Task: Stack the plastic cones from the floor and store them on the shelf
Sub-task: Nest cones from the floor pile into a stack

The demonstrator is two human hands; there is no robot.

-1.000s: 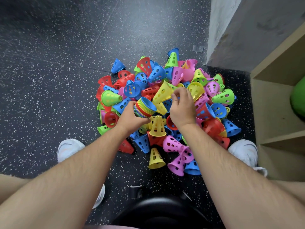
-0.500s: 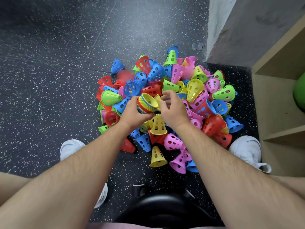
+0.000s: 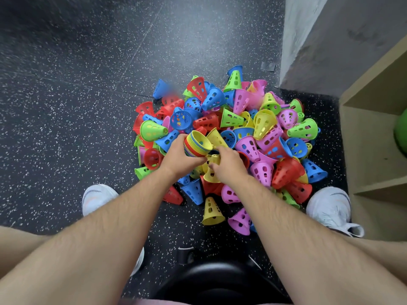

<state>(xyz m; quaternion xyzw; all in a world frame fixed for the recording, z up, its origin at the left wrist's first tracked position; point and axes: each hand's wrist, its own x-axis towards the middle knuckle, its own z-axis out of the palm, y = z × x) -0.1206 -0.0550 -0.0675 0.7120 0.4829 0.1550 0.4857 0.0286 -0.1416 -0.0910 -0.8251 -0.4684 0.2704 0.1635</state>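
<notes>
stack [image 3: 198, 144]: nested cones held sideways, narrow end buried in the left hand, open rim facing up and to the right, just above the pile
left hand [image 3: 178, 158]: clamped round the stack, fingers curled under it
right hand [image 3: 229, 166]: just beside the stack's rim, fingers and thumb curled onto the top of a yellow cone
yellow cone [image 3: 211, 173]: upright in the pile, directly below the stack
look of the stack: yellow innermost, thin rims banded red, blue, green and yellow; number of layers too fine to tell
pile [image 3: 264, 128]: perforated cones in five colours (red, blue, green, yellow, pink), tumbled on the speckled dark floor [image 3: 66, 106]; too many to count
shelf [image 3: 374, 155]: pale wood, right of the pile, well apart from both hands
counted: one stack, two white shoes [image 3: 99, 198], one green ball [image 3: 401, 133] in the shelf
</notes>
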